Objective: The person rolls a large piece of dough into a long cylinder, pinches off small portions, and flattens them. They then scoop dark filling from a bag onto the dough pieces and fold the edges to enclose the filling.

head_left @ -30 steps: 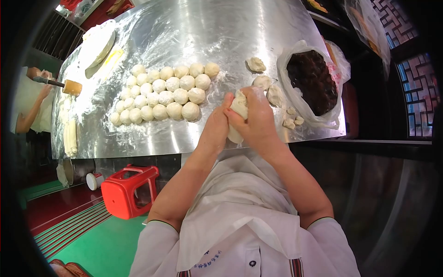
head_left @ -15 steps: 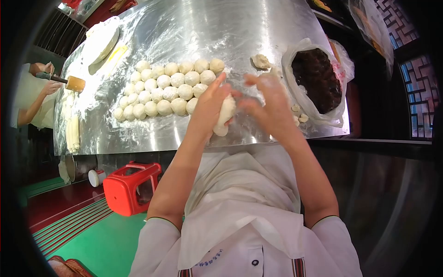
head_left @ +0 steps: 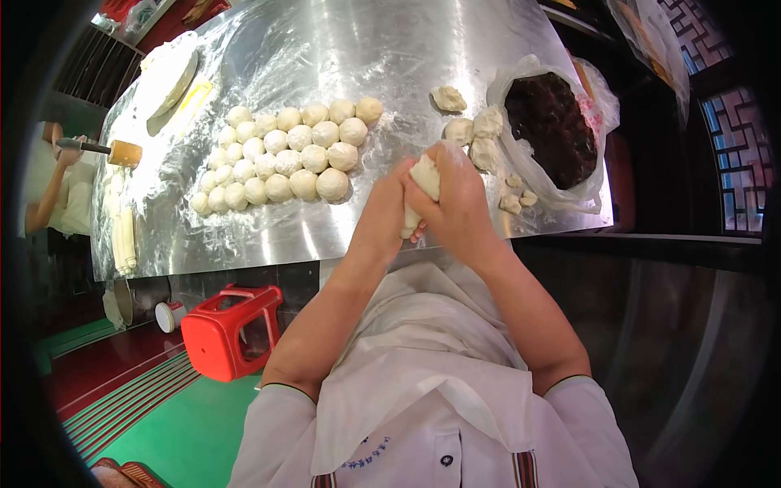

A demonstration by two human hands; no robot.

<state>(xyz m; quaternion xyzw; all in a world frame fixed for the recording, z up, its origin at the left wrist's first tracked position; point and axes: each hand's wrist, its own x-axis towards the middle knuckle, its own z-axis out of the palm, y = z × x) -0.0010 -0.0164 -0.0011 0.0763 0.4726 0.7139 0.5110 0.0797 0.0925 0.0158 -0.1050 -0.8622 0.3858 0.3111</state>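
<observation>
Near the table's front edge, a pale piece of dough [head_left: 425,177] is held between my two hands. My left hand [head_left: 386,210] wraps it from the left, and my right hand [head_left: 457,203] closes round it from the right. Rows of floured dough balls [head_left: 277,163] sit to the left of my hands. Loose dough lumps [head_left: 486,153] lie to the right, beside a plastic-lined container [head_left: 512,163] of dark filling [head_left: 551,128].
The steel table [head_left: 382,49] is dusted with flour. At far left a co-worker's hand [head_left: 68,151] holds a wooden mallet [head_left: 124,154] above dough strips [head_left: 124,236]. A red stool [head_left: 213,342] stands on the floor below the table.
My right hand has come left onto the dough and closed on it. My left hand and the dough have shifted right, away from the balls. The co-worker's mallet has moved slightly in view.
</observation>
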